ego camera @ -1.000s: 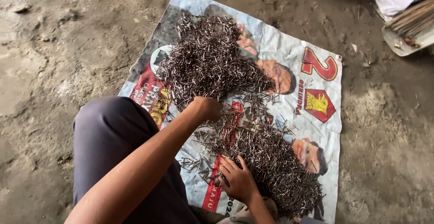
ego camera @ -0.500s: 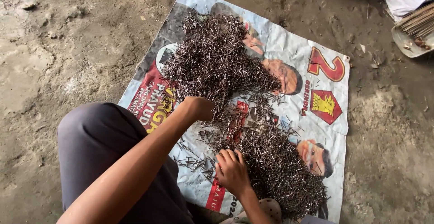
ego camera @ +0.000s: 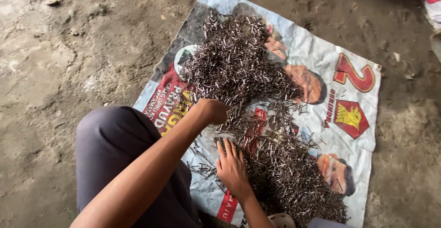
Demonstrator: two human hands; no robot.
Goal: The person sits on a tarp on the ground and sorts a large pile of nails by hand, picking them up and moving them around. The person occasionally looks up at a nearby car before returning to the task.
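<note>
person crouched over a printed plastic banner (ego camera: 353, 67) spread on a bare dirt floor (ego camera: 55, 62), sorting a mass of small metal nails (ego camera: 234, 62). two heaps show: a dense one at upper centre of the frame, a second heap (ego camera: 294, 182) at lower right, with a thin scatter between them at mid frame. left hand (ego camera: 213, 111), just left of centre, is curled into a loose fist at the lower edge of the upper heap; judged to be closed on a pinch of nails, though the fist hides what is inside. right hand (ego camera: 232, 166), lower centre, lies flat, fingers spread and open, palm down on the left margin of the lower heap, touching nails. a dark-clothed knee (ego camera: 115, 145) fills the lower left. judged step: gathering or picking through the nails by hand, mid-way, both heaps still large. next move would call for a careful pinch, since the pieces are thin, tangled and sharp.
</note>
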